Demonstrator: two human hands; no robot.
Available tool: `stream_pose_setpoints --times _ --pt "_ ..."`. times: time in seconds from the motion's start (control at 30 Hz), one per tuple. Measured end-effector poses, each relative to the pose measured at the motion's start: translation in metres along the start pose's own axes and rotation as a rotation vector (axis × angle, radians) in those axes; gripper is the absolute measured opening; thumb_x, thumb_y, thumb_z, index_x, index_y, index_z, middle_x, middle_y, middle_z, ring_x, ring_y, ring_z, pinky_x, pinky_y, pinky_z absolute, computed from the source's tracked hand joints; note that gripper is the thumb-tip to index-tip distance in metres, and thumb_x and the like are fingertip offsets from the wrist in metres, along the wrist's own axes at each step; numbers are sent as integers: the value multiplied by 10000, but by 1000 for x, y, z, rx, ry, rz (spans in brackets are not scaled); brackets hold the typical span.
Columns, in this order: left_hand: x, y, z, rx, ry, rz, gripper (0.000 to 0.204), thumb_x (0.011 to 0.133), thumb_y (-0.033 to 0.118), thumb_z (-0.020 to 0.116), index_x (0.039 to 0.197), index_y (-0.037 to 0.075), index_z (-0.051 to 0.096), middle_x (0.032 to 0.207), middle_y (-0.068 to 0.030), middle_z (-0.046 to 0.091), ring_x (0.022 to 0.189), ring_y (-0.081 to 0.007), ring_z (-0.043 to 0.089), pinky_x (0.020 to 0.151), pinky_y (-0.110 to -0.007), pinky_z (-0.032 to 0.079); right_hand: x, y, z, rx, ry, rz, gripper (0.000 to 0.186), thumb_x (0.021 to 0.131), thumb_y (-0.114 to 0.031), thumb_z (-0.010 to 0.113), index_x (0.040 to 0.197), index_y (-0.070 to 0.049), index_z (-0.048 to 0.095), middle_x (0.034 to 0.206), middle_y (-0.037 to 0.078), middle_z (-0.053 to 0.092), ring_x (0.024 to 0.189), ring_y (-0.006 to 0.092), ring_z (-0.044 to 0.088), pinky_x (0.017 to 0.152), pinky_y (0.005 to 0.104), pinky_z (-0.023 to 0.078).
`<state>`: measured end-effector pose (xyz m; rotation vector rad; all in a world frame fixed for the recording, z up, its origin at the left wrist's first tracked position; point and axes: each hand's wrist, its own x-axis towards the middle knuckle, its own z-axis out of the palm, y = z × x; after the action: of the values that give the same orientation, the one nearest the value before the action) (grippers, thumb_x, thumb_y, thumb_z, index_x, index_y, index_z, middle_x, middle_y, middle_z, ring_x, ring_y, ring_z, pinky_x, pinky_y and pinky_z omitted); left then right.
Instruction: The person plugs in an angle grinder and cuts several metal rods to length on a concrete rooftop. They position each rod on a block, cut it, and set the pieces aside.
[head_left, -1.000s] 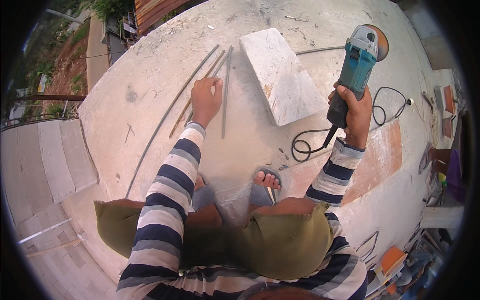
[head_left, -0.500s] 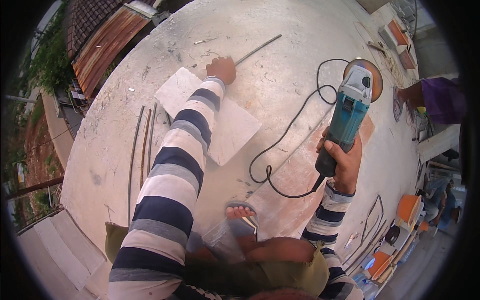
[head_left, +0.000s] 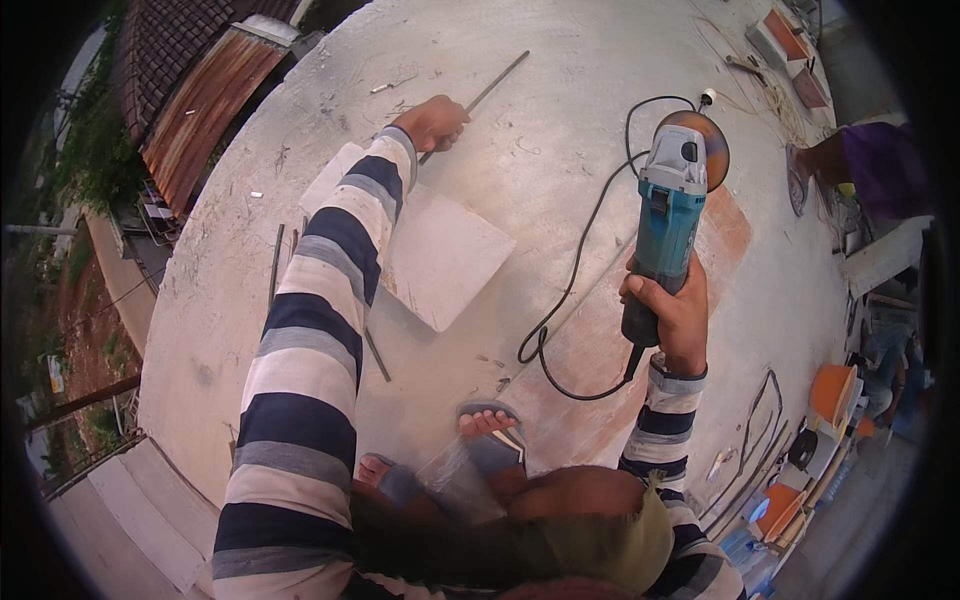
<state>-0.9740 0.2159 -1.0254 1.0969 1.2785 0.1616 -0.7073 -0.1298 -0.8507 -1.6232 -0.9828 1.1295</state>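
Note:
My left hand (head_left: 436, 122) is closed around a thin steel rod (head_left: 500, 78) that slants up to the right. Beneath my left forearm lies a pale square slab (head_left: 450, 255), partly covered by the sleeve. In my right hand (head_left: 680, 315) is a teal and black angle grinder (head_left: 668, 225), held by its body with the head pointing away from me. Its disc (head_left: 712, 150) shows beside the grey head, and I cannot tell whether it spins. A black cord (head_left: 575, 285) runs from the grinder's rear end in loops across the concrete.
More rods (head_left: 277, 262) lie left of my forearm, one (head_left: 378, 355) near my feet. The concrete floor's edge curves along the left, beside a rusty roof (head_left: 215, 105). At right are another person's leg and purple clothing (head_left: 880, 185), and orange containers (head_left: 832, 392).
My left hand has shifted slightly left and up, and the rod in it has moved left too. The grinder in my right hand has moved a little left.

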Motion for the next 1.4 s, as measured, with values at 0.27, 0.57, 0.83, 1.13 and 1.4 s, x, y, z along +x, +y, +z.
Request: stream_pose_setpoints --times 0.27,0.57,0.83,1.13,1.4 --pt "-185 -42 -24 -281 48 61 279 1207 336 406 1154 109 560 803 50 450 616 -60 328 532 -239 335 10 7 54 40 -184 -76 442 852 -107 823 1223 3 609 953 85 719 800 181 716 764 339 596" --pt "-324 -219 -7 -412 291 -73 324 1194 428 430 1019 174 527 731 77 425 536 -52 303 473 -256 242 -1 -3 124 8 -335 -107 405 866 -91 827 1194 -6 605 923 66 703 783 169 715 731 328 591" --pt "-309 -258 13 -378 202 17 321 1205 406 390 1115 124 515 762 20 458 612 -108 419 556 -291 388 9 -1 173 -53 -343 -128 455 830 -165 851 1185 11 630 950 77 703 803 179 706 752 330 577" --pt "-291 -250 27 -408 264 -43 359 1210 413 369 1152 101 536 776 -8 537 638 -147 600 578 -313 463 59 14 227 -269 -317 -204 601 789 -286 854 1230 64 644 1095 208 733 986 318 744 895 412 585" --pt "-295 -239 40 -404 278 -48 343 1198 407 382 1108 110 527 742 -4 499 573 -149 526 538 -321 412 110 14 284 -466 -351 -198 705 799 -359 818 1316 74 613 1168 283 741 1077 408 745 939 443 582"
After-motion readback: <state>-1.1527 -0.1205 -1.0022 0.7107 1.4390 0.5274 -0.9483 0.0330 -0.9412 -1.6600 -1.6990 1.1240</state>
